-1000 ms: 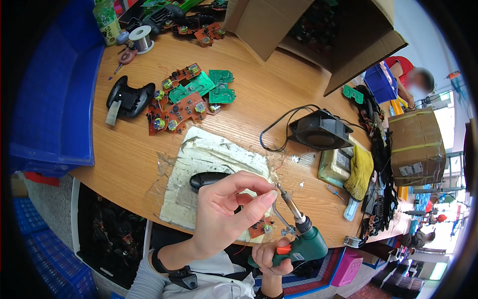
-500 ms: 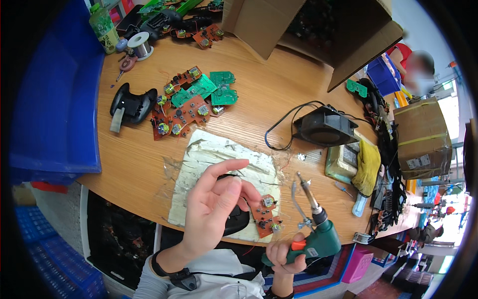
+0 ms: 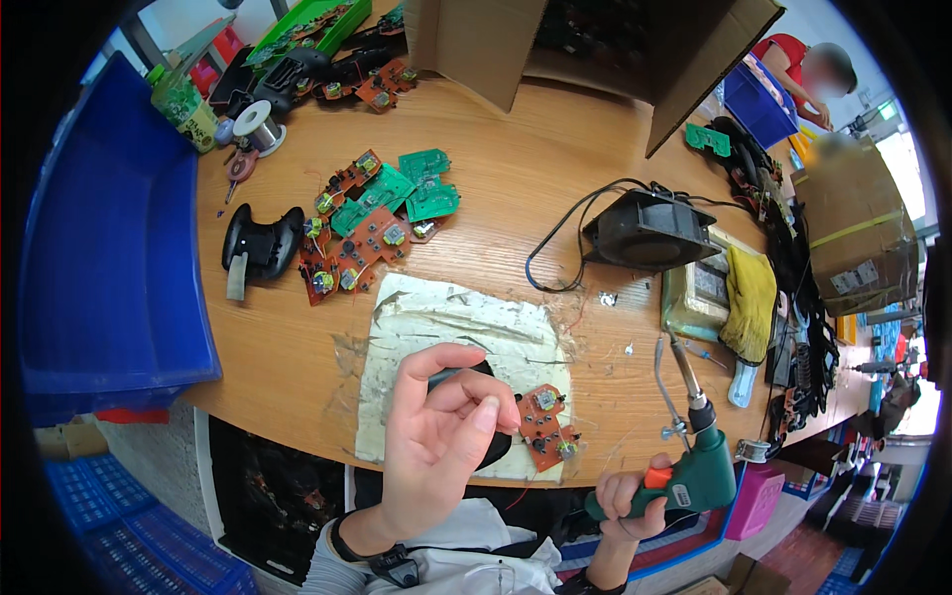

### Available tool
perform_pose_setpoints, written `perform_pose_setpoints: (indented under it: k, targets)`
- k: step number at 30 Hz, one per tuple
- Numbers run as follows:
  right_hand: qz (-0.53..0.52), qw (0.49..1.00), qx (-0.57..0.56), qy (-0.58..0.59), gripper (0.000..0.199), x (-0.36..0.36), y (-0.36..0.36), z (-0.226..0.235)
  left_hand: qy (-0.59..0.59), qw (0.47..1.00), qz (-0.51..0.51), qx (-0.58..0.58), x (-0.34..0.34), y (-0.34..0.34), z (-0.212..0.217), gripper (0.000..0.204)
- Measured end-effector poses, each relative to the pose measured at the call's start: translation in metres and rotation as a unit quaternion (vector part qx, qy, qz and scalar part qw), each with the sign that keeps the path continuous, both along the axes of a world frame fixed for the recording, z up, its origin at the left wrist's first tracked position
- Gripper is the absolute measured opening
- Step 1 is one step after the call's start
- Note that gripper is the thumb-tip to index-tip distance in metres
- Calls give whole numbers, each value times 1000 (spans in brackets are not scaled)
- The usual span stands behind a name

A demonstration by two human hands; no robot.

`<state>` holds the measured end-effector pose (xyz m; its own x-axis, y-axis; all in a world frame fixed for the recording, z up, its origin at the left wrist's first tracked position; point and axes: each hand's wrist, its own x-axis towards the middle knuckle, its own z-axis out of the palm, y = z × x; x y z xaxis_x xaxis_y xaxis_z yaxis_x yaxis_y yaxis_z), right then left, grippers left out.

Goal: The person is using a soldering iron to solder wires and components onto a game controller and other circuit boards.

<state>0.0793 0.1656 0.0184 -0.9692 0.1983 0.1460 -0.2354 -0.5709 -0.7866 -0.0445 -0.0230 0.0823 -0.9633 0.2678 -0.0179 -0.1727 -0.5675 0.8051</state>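
Note:
My left hand hovers palm up over the cloth pad, its fingers loosely curled and apart with nothing visible in them. Behind it, mostly hidden, lies a black controller shell on the stained white cloth. Just right of the fingers is an orange circuit board with small parts and wires, on the cloth's right edge. My right hand grips a green soldering gun with an orange trigger. Its metal tip and thin feed tube point up and away, above the table's front right.
Orange and green boards lie piled beyond the cloth, beside a black controller. A black fan with a looped cable stands right, near a yellow glove. A blue bin borders the left; a cardboard box stands at the back.
My right hand has swung the soldering gun to the right, away from the cloth and the orange board. My left hand stays over the cloth in much the same pose. The view has shifted slightly.

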Motion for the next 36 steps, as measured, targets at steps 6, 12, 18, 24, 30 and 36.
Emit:
perform_pose_setpoints:
  k: [6,12,18,24,30,36]
  targets:
    - [-121,980,148,-54,47,10,22,10,36,999,-13,-15,-4,3,-1,42]
    - [-255,836,401,-275,39,53,58,4,70,977,80,-183,-12,-16,-15,39]
    - [-60,650,741,-159,63,13,51,34,268,817,-82,-503,-1,-53,-42,52]
    - [-82,601,772,-187,64,24,64,31,340,679,-204,-618,-3,-38,-36,87]
    - [-75,578,783,-218,65,18,66,27,365,669,-243,-600,-15,-43,-33,89]
    - [-123,630,741,-195,61,27,67,24,362,661,-218,-620,-10,-47,-33,86]
